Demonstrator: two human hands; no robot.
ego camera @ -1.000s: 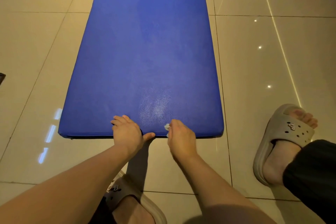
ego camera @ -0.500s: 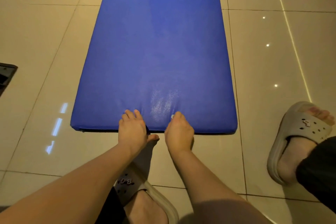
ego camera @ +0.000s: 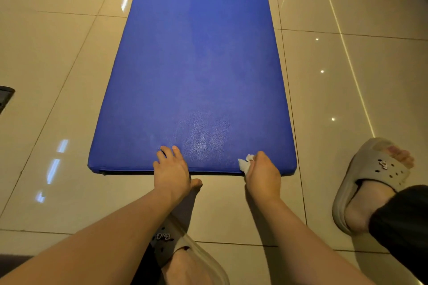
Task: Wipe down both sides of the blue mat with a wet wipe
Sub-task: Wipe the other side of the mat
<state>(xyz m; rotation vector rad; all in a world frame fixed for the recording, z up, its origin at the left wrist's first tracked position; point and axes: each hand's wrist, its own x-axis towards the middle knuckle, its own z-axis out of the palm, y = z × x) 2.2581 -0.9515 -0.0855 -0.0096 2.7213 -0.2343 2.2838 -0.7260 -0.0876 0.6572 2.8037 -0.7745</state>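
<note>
Nearest the wearer, a left slipper (ego camera: pixel 185 247) and a right slipper (ego camera: pixel 372 176) stand on the tiled floor (ego camera: pixel 347 90). Beyond them both forearms reach to the near short edge of the blue mat (ego camera: pixel 196 65), which lies flat on the tiles and runs away from the viewer. The left hand (ego camera: pixel 172 169) lays straight fingers on the mat's top, its thumb clear over the floor, grasping nothing. The right hand (ego camera: pixel 262 173) clutches a crumpled wet wipe (ego camera: pixel 245 163) against the same edge, nearer the right corner. A pale sheen (ego camera: pixel 203 139) just beyond may be moisture or glare. The step in hand appears to be finishing the near end of the upper face. The next move probably calls for lifting this edge to turn the mat.
</note>
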